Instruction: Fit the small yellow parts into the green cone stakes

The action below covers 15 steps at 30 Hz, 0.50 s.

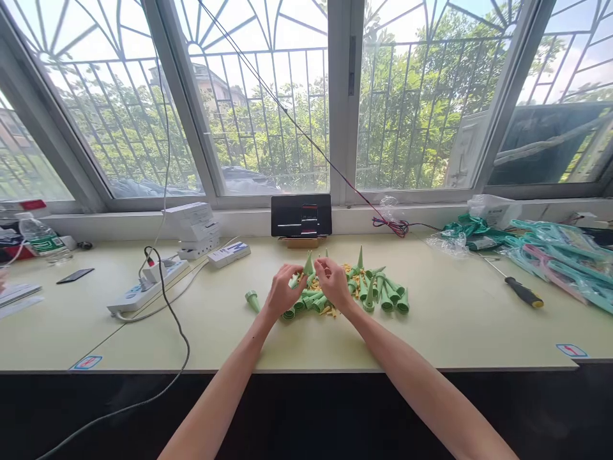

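Green cone (pixel 309 263): I'm seeing it pointing up, near mid-bench (pixel 454 319).
Left hand (pixel 282 287): its fingers are holding the cone.
Right hand (pixel 334 282): its fingers are pinching narrow beside it, at three o'clock; I can't tell on what.
Pile (pixel 387 297): cones and yellow pieces (pixel 328 311) are lying around.
Screen (pixel 301 216): standing at twelve.
Screwdriver (pixel 524 292): lying at three.

I'm seeing one lt-grn cone (pixel 308 263) pointing tip-up nr ctr frame; other grn cones (pixel 403 301) are lying/standing around, w/ sm yellow pcs (pixel 328 311) mixing in.
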Tool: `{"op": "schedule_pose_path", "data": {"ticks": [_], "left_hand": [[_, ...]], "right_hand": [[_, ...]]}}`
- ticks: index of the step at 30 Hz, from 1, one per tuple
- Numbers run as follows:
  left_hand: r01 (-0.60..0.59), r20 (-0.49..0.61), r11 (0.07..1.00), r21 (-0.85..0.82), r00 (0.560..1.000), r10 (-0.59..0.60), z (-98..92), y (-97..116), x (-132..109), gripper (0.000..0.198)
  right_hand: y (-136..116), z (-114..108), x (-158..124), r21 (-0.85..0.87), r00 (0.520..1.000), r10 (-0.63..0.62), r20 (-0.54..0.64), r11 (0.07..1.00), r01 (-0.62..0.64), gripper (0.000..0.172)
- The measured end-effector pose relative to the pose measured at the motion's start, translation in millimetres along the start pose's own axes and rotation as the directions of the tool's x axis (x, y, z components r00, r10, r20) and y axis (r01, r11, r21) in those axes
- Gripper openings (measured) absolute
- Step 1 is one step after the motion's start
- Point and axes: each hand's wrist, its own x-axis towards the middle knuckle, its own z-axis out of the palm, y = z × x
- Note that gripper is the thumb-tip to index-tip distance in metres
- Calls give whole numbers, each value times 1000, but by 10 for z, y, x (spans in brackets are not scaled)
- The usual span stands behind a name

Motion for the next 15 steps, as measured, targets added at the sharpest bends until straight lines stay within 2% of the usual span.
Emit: {"op": "schedule_pose_path", "data": {"ticks": [5,10,12,15], "left_hand": [[151,-90,988,-36,984,-154,-149,-159,59,11],[317,-134,942,-106,934,-330,-259,-304,-9,16],[335,-145,937,-103,927,-347,-253,-310,-42,16],[296,-105,954,-54,948,-300,-215,-292,-65,17]], "right_hand": [[79,5,15,-101,998,7,-57,995,-13,35],[184,10,16,-227,1000,-8,-11,974,6,23],[217,12,13,-274,999,-19,27,961,26,20],[249,5,11,-333,996,-34,86,941,61,16]]}}
